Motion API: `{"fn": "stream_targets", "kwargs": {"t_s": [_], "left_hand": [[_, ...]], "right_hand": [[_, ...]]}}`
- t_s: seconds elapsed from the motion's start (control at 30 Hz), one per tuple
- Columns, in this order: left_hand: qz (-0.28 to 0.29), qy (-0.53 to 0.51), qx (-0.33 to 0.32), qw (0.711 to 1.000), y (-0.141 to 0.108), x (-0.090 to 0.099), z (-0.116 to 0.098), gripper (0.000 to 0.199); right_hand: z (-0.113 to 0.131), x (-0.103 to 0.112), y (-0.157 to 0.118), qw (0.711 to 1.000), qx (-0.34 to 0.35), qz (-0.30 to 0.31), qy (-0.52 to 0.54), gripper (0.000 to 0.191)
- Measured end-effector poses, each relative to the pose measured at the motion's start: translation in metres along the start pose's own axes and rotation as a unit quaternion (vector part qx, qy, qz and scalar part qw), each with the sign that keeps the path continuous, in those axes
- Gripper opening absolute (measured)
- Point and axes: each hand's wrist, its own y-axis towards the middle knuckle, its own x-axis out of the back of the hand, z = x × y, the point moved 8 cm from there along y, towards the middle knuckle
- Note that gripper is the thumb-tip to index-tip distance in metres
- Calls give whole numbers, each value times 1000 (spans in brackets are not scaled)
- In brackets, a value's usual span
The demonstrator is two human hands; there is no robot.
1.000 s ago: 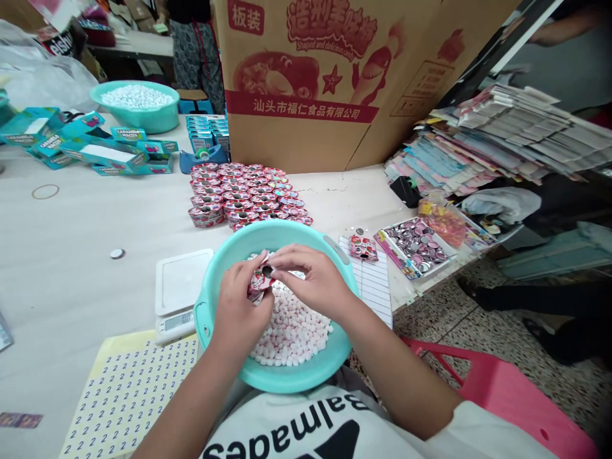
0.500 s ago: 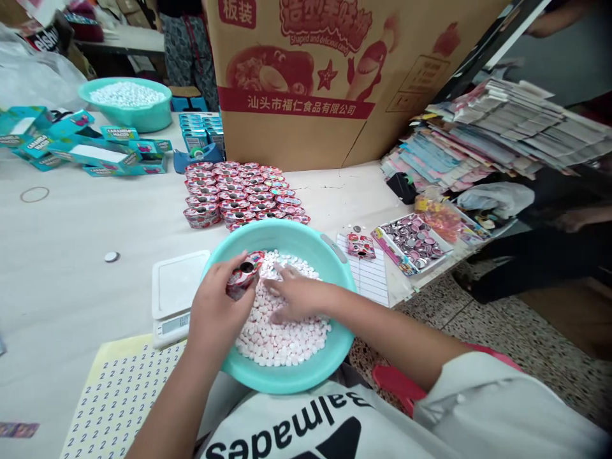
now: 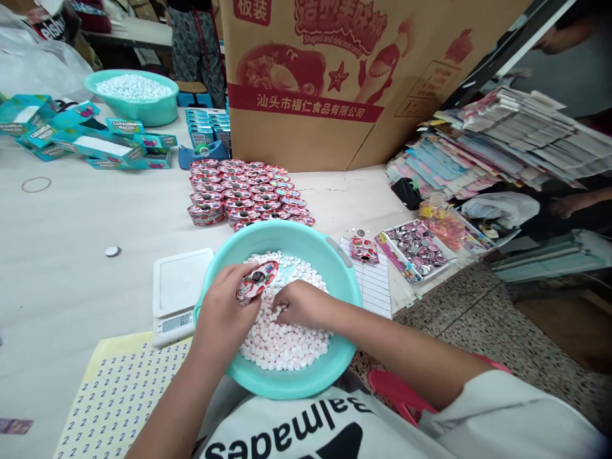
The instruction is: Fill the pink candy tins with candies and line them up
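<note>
A turquoise basin (image 3: 282, 384) rests in front of my body with small white and pale pink candies (image 3: 282, 347) inside. Over its left part, my left hand (image 3: 227, 303) is wrapped round a small red and white packet (image 3: 246, 287) with a dark round hole in its top. My right hand (image 3: 301, 305) is down among the candies, its fingers curled together; whatever they pinch is hidden. Rows of similar red packets (image 3: 253, 194) stand behind the basin. To its right, a single packet (image 3: 364, 250) lies on a lined sheet (image 3: 375, 287).
Left of the basin is a white scale (image 3: 179, 287), with a yellow sheet of printed 2s (image 3: 124, 395) below it. A large cardboard box (image 3: 306, 140) stands behind. Further right are a tray of small round pieces (image 3: 418, 248) and stacked papers (image 3: 516, 140). Another person's hand (image 3: 568, 204) shows at right.
My left hand has raised and tilted the packet a little. My right hand's fingers, spread before, are now curled into the candies. The view has shifted slightly.
</note>
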Motion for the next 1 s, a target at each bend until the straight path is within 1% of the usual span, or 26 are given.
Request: {"fn": "stream_targets", "kwargs": {"t_s": [0.07,0.13,0.17,0.23,0.3,0.37,0.47,0.53,0.63,0.73,0.8,0.87,0.93,1.0], "left_hand": [[12,6,5,1000,0,-3,1,44],[32,18,8,999,0,-7,1,45],[45,23,7,999,0,-10,1,46],[72,22,-1,997,0,-15,-1,47],[88,10,-18,996,1,-18,-4,47],[90,0,-35,995,1,-18,-7,46],[78,-5,-41,996,1,-16,-8,46],[65,-7,-42,997,1,-14,-7,45],[45,-3,-41,998,1,-11,-6,41],[43,-1,-39,998,1,-11,-5,42],[48,-3,-35,998,1,-11,-4,43],[49,-7,-28,998,1,-11,-4,42],[46,-9,-23,999,2,-10,-4,41],[44,-11,-21,999,2,-10,-5,41]], "right_hand": [[1,17,-6,999,-10,-33,33,21],[7,42,-14,995,-18,-90,43,19],[12,55,-18,992,-19,-119,40,18],[26,75,-22,987,-10,-156,27,15],[43,84,-20,985,19,-169,1,15],[57,85,-14,984,48,-166,-36,18],[70,80,-9,983,60,-156,-70,22],[75,80,-11,984,68,-158,-49,26],[78,84,-19,981,94,-169,17,36],[73,91,-28,969,121,-203,76,34],[70,92,-32,961,144,-223,75,33],[70,85,-34,960,162,-224,45,35],[70,74,-34,959,166,-226,31,39],[70,65,-33,953,155,-255,54,41]]}}
